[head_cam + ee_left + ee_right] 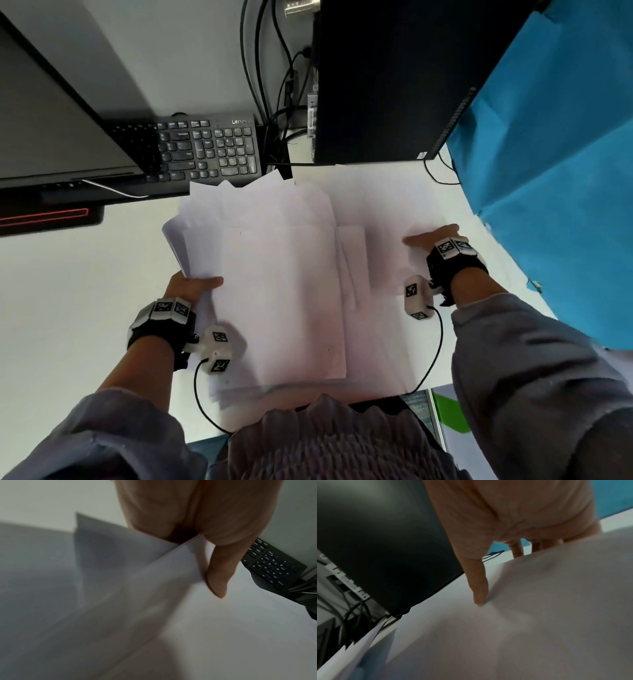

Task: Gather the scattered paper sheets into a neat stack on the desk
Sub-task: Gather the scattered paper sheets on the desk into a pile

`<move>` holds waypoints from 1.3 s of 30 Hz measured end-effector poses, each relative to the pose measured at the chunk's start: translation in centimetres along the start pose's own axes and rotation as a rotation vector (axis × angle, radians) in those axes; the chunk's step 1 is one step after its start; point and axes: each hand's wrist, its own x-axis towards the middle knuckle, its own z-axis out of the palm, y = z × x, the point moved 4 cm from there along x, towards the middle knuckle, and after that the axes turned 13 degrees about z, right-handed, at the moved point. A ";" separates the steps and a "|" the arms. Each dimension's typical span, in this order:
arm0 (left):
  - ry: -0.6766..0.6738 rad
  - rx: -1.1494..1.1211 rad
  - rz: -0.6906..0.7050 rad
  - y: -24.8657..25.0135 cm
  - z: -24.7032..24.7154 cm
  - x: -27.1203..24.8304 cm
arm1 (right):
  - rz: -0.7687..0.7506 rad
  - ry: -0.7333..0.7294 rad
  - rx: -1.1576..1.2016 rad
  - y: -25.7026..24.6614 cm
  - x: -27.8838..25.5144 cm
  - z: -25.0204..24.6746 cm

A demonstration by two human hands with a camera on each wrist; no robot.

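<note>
The paper sheets [281, 274] are lying fanned and skewed in the middle of the counter [68, 291], their far corners nearing the keyboard [209, 150] at 12 o'clock. At the pile's 8 o'clock the left grip [191, 286] is pinching a lifted edge. At 3 o'clock the right grip [428, 238] is pressing on a sheet, fingers partly hidden, so I cannot tell its closure. Squaring well likely means pushing both sides inward evenly.

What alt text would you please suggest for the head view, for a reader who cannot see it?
Seen from above, overlapping white paper sheets lie on a white desk, the left grip pinching their left edge and the right grip holding the right edge. A black keyboard and computer tower stand behind.
</note>
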 end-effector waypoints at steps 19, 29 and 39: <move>-0.028 0.008 -0.030 -0.7 -0.3 0.7 | -0.621 0.445 0.538 -0.4 -3.7 -7.8; 0.246 -0.071 0.120 0.1 -1.0 -1.2 | -0.590 0.030 0.523 -5.2 -10.4 -3.0; 0.296 0.187 0.355 0.3 -1.9 0.0 | -0.414 -0.193 0.123 -1.6 -12.2 9.5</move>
